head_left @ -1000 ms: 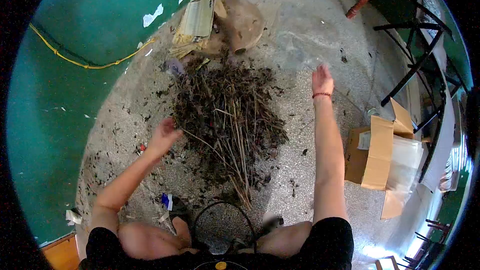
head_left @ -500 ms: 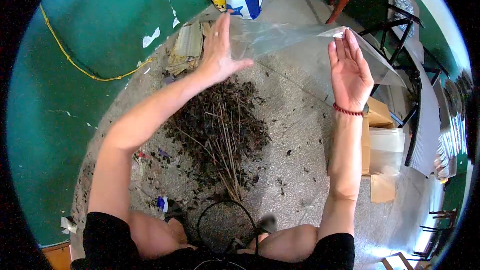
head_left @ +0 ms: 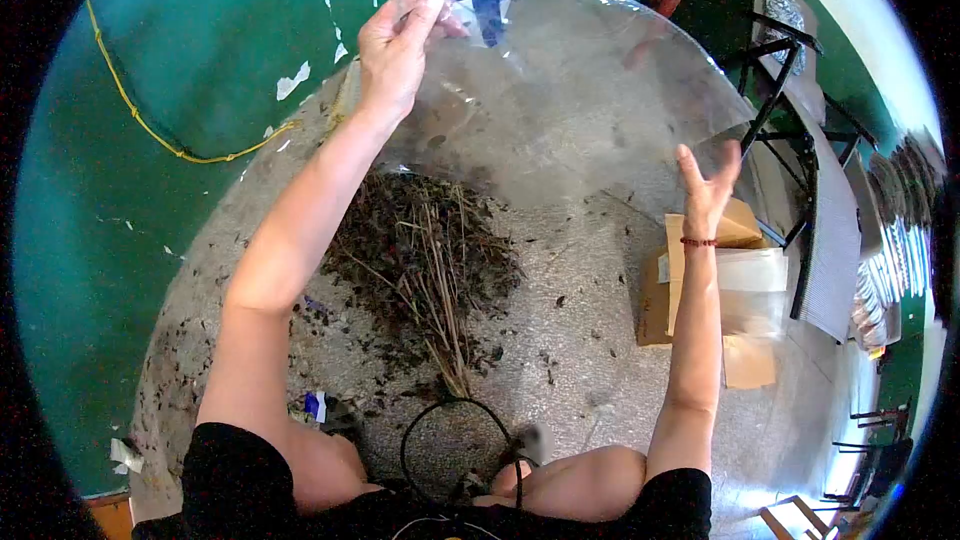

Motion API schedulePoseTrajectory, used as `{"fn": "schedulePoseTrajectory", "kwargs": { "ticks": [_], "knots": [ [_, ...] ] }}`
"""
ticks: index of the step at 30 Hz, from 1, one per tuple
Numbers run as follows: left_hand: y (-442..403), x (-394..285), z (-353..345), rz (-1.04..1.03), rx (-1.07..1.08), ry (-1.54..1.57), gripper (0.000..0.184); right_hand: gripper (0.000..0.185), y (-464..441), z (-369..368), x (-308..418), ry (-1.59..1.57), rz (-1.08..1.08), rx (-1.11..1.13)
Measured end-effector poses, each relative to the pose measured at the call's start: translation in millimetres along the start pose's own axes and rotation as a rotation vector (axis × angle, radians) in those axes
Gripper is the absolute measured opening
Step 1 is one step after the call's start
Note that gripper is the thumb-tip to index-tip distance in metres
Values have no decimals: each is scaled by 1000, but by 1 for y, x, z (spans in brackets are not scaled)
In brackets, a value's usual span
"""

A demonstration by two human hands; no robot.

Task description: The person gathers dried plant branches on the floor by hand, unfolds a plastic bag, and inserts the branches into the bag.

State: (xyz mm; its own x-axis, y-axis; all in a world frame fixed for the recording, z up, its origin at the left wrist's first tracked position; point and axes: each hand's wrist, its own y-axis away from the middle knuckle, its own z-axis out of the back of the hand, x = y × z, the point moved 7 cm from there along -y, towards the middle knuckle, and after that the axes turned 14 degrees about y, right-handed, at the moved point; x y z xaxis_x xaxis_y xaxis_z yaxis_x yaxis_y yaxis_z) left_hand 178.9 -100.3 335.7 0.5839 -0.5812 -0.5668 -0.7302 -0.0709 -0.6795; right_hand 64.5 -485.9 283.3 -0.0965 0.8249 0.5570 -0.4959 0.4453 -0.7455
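Observation:
A clear plastic bag or sheet [head_left: 560, 90] is spread in the air between my hands. My left hand [head_left: 398, 55] pinches its upper left corner between thumb and fingers. At its right end my right hand [head_left: 710, 180] has thumb and fingers apart, near or against the plastic; whether they touch is unclear. Below the plastic, a heap of dry dark plants with pale stems [head_left: 430, 270] lies on the speckled floor, its top partly seen through the film.
An open cardboard box [head_left: 655, 300] with clear plastic inside stands at the right, near black metal legs [head_left: 785, 90]. Behind the plastic is a blue and white bag [head_left: 488, 15]. A yellow cord [head_left: 135, 112] hangs on the green wall. A black hoop [head_left: 403, 450] is between my legs.
The plastic has been raised and spread wider. My left hand has moved up and left and closed on its corner. My right hand has lowered, its fingers now apart.

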Motion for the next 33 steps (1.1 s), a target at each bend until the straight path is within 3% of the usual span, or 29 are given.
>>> {"fn": "schedulePoseTrajectory", "kwargs": {
  "ticks": [2, 4, 5, 8, 10, 13, 14, 15, 17, 18, 19, 24, 25, 27, 31, 33],
  "knots": [
    [5, -2, 2, 29, -27, 82, 15, 79, 14, -41, -29, -285, -140, 423],
    [8, -2, 9, 105, -92, 156, 17, 76, 51, -67, -8, -427, -270, 795],
    [8, -3, 12, 105, -93, 157, 17, 69, 72, -90, -24, -593, -374, 803],
    [5, -3, 29, 143, -133, 206, 18, 37, 102, -121, -39, -586, -500, 903],
    [1, -6, 40, 164, -91, 148, 23, 30, 105, -127, -36, -581, -585, 931],
    [-2, 0, 62, 275, 37, 111, 36, 11, 80, -122, -21, -910, -640, 712],
    [1, 3, 63, 350, 145, 49, 51, 9, 72, -121, -23, -942, -625, 690],
    [7, 6, 67, 349, 144, 47, 51, 8, 64, -118, -25, -974, -609, 667],
    [28, 26, 78, 493, 209, -316, 52, 8, 55, -112, -22, -1051, -575, 638],
    [33, 47, 90, 491, 275, -249, 56, 8, 51, -108, -20, -1062, -594, 615],
    [41, 65, 100, 554, 279, -359, 51, 8, 48, -105, -18, -1070, -614, 595],
    [30, 75, 103, 365, 211, -488, 21, 10, 36, -89, -20, -950, -578, 567],
    [28, 78, 106, 364, 208, -487, 21, 10, 33, -86, -23, -949, -577, 570],
    [20, 64, 100, 337, 61, -214, 14, 13, 27, -74, -27, -629, -415, 579],
    [24, 56, 95, 344, 103, -287, 14, 14, 26, -70, -33, -509, -269, 609],
    [25, 58, 102, 339, 80, -258, 12, 15, 29, -69, -39, -502, -293, 637]
  ]
}}
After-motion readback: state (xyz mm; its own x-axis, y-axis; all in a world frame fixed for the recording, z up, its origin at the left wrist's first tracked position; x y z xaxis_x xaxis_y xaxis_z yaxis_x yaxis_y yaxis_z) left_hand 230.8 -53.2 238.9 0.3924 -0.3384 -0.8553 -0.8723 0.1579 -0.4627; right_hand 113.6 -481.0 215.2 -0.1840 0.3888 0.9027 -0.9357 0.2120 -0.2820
